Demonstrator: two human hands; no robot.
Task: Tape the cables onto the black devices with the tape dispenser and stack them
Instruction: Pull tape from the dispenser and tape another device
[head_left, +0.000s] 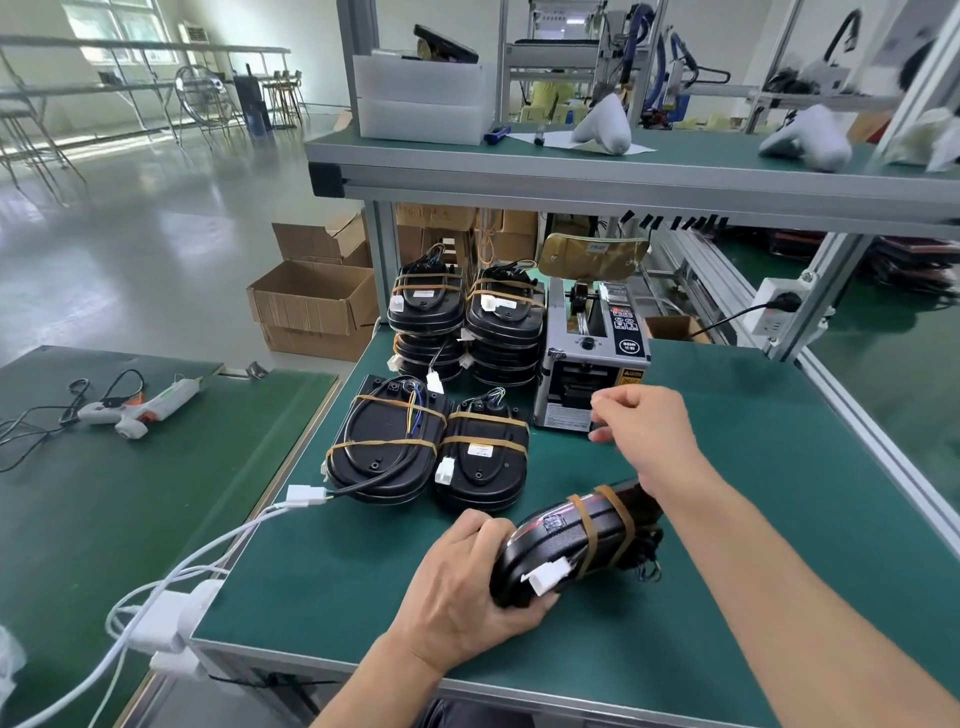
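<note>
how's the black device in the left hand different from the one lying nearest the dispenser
The held device is tilted on edge, gripped by the left hand; the flat device lies on the mat, untouched. The held one's white plug points at the camera; the flat one's hangs at its left side. Both carry two tape bands.

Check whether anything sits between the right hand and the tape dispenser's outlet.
Nothing visible does. The right hand hovers just in front of the tape dispenser, fingers curled toward its lower front, with only bare green mat around it. The left hand grips the black device nearer the person, clear of that path.
</note>
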